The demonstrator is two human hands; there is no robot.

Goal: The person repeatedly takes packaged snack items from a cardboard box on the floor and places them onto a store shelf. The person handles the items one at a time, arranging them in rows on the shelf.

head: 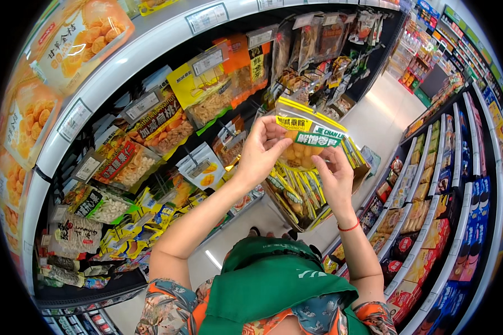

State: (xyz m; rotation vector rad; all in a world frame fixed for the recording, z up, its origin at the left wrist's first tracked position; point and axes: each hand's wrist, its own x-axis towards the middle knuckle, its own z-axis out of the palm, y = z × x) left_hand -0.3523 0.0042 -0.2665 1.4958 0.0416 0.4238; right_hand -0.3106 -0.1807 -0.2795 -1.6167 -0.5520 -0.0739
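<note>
Between my two hands is a clear plastic snack pouch [298, 155] with a yellow top and a green label; round yellow-orange pieces show inside. My left hand [265, 144] grips its left edge, thumb across the front. Lower down on the right side, my right hand [334, 173] pinches the pouch with thumb and fingers. Beneath them an open cardboard box [310, 226] holds many similar yellow-edged pouches packed upright in rows. The pouch is held above this box and hides part of it.
To the left, a dark shelf rack carries hanging nut bags [159, 121], a white mango-printed pouch [203, 167] and price tags [87, 167]. Boxed snacks [434, 238] line the shelves on the right. Tiled floor [375, 100] runs along the aisle. A green apron [272, 289] covers my front.
</note>
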